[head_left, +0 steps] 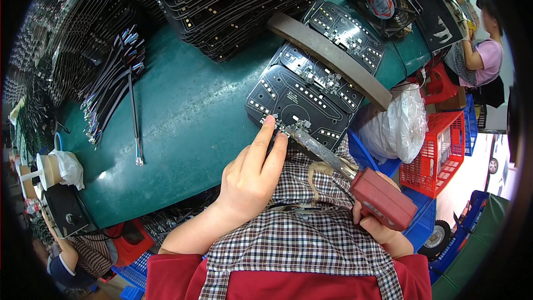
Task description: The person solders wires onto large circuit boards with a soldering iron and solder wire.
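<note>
Black circuit boards (pixel 288 91) with rows of small white components lie at the table's front edge. At the near board's edge, my left hand (pixel 250 172) has its index finger and thumb reaching onto small parts. Something dark shows between those fingertips; I cannot make it out. My right hand (pixel 377 228) is wrapped round the red handle of a gun-shaped tool (pixel 383 197), partly hidden beneath it. The tool's long metal nose reaches the board close to my left fingertips. A thick grey-brown bar (pixel 333 58) lies across the boards.
Left on the green table (pixel 172 116) lies a bundle of black cables (pixel 114 86) with coloured wire ends. Tall board stacks (pixel 222 5) stand behind. A fan (pixel 383 3) sits at back right. Beside the table are a plastic bag (pixel 394 125) and red crate (pixel 433 153). Other people sit nearby.
</note>
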Available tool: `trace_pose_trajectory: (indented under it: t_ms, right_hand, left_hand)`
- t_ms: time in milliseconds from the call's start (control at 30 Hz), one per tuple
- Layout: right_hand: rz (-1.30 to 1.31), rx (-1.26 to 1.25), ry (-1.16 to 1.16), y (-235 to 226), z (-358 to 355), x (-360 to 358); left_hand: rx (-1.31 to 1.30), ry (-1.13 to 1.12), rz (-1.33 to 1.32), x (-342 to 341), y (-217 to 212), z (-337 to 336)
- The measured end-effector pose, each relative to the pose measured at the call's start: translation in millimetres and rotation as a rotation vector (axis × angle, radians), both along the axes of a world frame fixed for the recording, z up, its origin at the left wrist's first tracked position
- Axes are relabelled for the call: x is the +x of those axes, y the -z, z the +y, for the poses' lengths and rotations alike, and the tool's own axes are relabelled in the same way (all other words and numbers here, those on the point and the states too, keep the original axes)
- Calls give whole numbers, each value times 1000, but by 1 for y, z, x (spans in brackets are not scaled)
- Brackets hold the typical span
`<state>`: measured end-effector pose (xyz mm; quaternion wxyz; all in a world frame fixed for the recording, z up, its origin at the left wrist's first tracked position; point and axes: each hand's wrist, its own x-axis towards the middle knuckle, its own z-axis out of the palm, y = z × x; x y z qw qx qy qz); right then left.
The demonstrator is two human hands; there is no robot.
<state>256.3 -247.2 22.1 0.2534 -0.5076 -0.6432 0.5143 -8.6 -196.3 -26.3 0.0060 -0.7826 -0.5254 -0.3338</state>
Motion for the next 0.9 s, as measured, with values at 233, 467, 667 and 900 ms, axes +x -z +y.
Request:
trace_pose_trajectory:
  t_ms: [233,467,667,900]
  right_hand:
    - [-282,142,-38,8,-10,7]
    - [-252,26,118,5,-16,4]
    - [-353,129,49,9,-17,7]
    - [-46,-17,200,6,-15,1]
  left_hand:
    - [16,-15,20,1,0,-1]
    - [3,-29,56,3,-3,-1]
    - [-133,-105,-199,7,-10,-3]
    - [-24,-63,-216,14,-3,-6]
